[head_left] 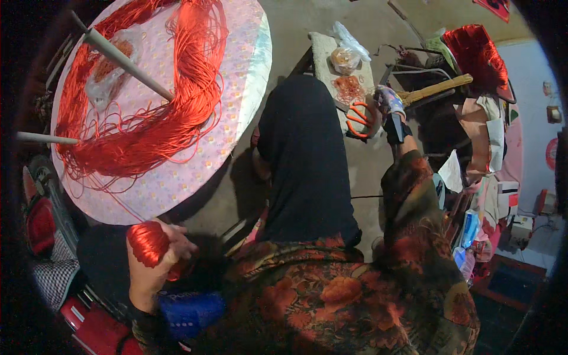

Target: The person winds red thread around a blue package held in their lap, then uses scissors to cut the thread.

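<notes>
My left hand (151, 275), low at the left, closes around a wound bundle of shiny red cord (148, 241). A strand runs from it toward the round table. There a large loose ring of red cord (195, 112) lies on a pale pink patterned cover (160, 198). My right hand (390, 103) is stretched forward, in a pale patterned covering with a dark band at the wrist; its fingers are too unclear to read. It is beside a narrow cloth-topped bench (322, 56), close to an orange looped object (360, 118) that looks like scissor handles.
Two pale rods (127, 62) stand by the cord ring, with a clear plastic bag (109, 83) inside it. The bench holds another bag (346, 59) and reddish small pieces (349, 89). A straw broom (438, 89) and a red bundle (476, 56) are at the right. My dark-covered knee (305, 154) is between.
</notes>
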A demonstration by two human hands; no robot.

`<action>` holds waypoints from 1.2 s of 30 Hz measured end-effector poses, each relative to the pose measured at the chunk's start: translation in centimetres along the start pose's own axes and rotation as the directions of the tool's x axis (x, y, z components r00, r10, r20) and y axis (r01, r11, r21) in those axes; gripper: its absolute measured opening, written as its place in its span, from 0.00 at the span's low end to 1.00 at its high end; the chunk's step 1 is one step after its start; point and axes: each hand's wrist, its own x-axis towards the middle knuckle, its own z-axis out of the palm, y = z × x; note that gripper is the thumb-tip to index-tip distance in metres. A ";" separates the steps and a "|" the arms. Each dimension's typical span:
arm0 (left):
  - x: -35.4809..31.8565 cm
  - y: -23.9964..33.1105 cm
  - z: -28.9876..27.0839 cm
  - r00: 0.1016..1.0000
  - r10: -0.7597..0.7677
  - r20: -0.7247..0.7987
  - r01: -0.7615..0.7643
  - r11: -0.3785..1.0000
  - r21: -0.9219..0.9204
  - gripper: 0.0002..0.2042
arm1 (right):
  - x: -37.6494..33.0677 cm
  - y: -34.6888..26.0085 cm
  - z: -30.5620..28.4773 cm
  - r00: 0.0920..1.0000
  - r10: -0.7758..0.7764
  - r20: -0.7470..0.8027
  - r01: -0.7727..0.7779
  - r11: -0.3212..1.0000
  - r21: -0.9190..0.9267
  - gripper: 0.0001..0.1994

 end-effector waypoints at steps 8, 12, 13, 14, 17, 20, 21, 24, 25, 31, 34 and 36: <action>-0.4 0.8 0.2 0.998 0.011 -0.068 -0.011 1.000 0.009 0.05 | -6.8 -9.1 0.7 0.995 -0.065 0.079 0.016 0.863 0.504 0.12; -0.9 0.8 -0.7 0.998 0.041 -0.051 -0.041 0.999 -0.003 0.05 | -9.7 -14.2 2.4 0.988 -0.134 0.074 0.091 0.902 0.422 0.11; -0.8 0.7 -1.0 0.997 0.060 -0.055 -0.063 0.997 -0.054 0.05 | -10.7 -15.6 2.4 0.968 -0.185 0.167 0.077 0.860 0.505 0.10; -0.6 0.4 -1.0 0.995 0.079 -0.062 -0.086 0.991 -0.106 0.05 | -11.8 -17.1 2.4 0.936 -0.242 0.255 0.052 0.812 0.581 0.09; -0.3 -0.8 -1.5 0.989 0.096 -0.111 -0.110 0.987 -0.120 0.09 | -20.1 -25.6 6.5 0.833 -0.386 0.396 0.081 0.793 0.603 0.09; -0.4 1.4 -1.1 0.983 -0.067 -0.172 0.044 0.990 -0.137 0.07 | -27.7 -30.2 10.0 0.600 -0.550 0.582 0.251 0.819 0.516 0.09; -0.8 2.0 -0.9 0.980 -0.080 -0.183 0.047 0.983 -0.178 0.06 | -30.0 -31.2 11.7 0.603 -0.499 0.622 0.240 0.857 0.455 0.07; -1.0 2.0 -1.4 0.995 -0.030 -0.098 -0.004 0.943 -0.333 0.12 | -35.2 -32.5 15.6 0.447 -0.463 0.765 0.100 0.876 0.472 0.07; -0.9 2.0 -1.5 0.992 -0.037 -0.121 0.003 0.962 -0.274 0.15 | -36.5 -32.7 16.5 0.442 -0.447 0.778 0.110 0.888 0.447 0.07; -1.7 0.4 -2.1 0.982 0.042 -0.186 -0.098 0.949 -0.301 0.10 | -40.0 -34.5 19.1 0.369 -0.473 0.800 0.309 0.875 0.374 0.06; -1.9 1.2 -2.6 0.979 -0.013 -0.203 -0.055 0.944 -0.327 0.07 | -40.4 -34.9 19.1 0.293 -0.434 0.852 0.386 0.869 0.310 0.07; -1.9 0.2 -2.8 0.976 0.009 -0.218 -0.074 0.954 -0.292 0.07 | -39.8 -34.1 19.5 0.220 -0.493 0.842 0.324 0.851 0.413 0.08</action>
